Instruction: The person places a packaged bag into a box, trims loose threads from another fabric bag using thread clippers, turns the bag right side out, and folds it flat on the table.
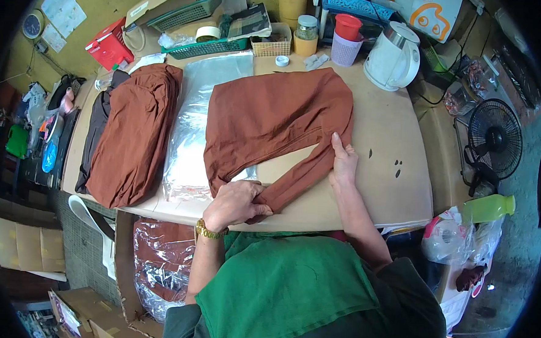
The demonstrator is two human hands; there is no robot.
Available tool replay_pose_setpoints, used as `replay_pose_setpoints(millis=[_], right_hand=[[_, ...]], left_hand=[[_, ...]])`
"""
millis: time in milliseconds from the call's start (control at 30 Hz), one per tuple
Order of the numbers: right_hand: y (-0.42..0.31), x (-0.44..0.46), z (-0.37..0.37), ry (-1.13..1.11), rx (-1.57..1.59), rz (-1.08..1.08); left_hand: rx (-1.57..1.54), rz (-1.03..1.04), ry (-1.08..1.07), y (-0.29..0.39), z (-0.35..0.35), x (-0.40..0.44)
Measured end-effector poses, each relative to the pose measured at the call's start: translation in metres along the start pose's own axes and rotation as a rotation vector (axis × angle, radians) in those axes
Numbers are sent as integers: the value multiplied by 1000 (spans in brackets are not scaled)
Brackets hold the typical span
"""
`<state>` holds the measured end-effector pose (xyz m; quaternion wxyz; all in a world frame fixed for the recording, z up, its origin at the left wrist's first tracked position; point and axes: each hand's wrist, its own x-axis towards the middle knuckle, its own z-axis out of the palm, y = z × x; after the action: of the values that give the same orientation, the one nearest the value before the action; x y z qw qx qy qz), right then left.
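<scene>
A rust-brown garment [273, 108] lies spread on the table, its exact kind unclear. One long narrow part, a sleeve or a leg, runs from its right side down toward the table's front edge. My left hand [235, 204], with a gold watch at the wrist, is closed on the lower end of that part. Higher up, my right hand [344, 159] pinches the same part at its outer edge, thumb on top. Clear plastic bags [203, 116] lie in a flat stack, partly under the garment's left side.
Left of the bags is a pile of folded rust-brown garments [135, 131]. Along the back stand a green basket [206, 48], a jar [306, 36], a lilac cup [346, 50] and a white kettle [394, 56]. Below the table's front edge, a carton [125, 265] holds bagged garments.
</scene>
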<state>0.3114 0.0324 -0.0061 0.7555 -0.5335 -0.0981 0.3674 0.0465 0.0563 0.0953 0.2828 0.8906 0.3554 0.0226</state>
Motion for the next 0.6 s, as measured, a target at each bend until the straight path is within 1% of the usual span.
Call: replay_pose_setpoints(millis=[33, 100, 167, 233, 267, 300, 333, 367, 433, 467, 500, 533, 600], right_hand=[[2, 1, 0, 9, -78, -26], [-3, -1, 4, -26, -84, -63], [-10, -2, 7, -63, -91, -100], [-16, -2, 9, -60, -60, -1], [-16, -2, 9, -63, -61, 1], [-17, -3, 7, -99, 88, 69], [-17, -4, 7, -134, 237, 138], [-17, -13, 7, -136, 236, 141], [-16, -44, 1, -455, 294, 283], [-7, -51, -10, -617, 227, 374], [-2, -59, -15, -777, 158, 466], [3, -69, -19, -779, 155, 473], [1, -95, -6, -821, -50, 335]], left_hand=[[-3, 16, -39, -4, 3, 0], [-6, 31, -80, -7, 5, 0], [-115, 38, -130, -7, 3, 1], [-88, 30, -97, -4, 4, 3], [-58, 26, -69, -1, 4, 4], [-59, 23, -68, 1, 4, 5], [-95, -9, -14, 4, 3, 4], [-131, -41, 39, 6, 2, 5], [-157, -67, 80, 11, 2, 8], [-183, -89, 120, 13, 2, 10], [-241, -55, 167, 14, 5, 13], [-245, -62, 169, 17, 4, 15], [-233, -81, 82, 30, -7, 17]])
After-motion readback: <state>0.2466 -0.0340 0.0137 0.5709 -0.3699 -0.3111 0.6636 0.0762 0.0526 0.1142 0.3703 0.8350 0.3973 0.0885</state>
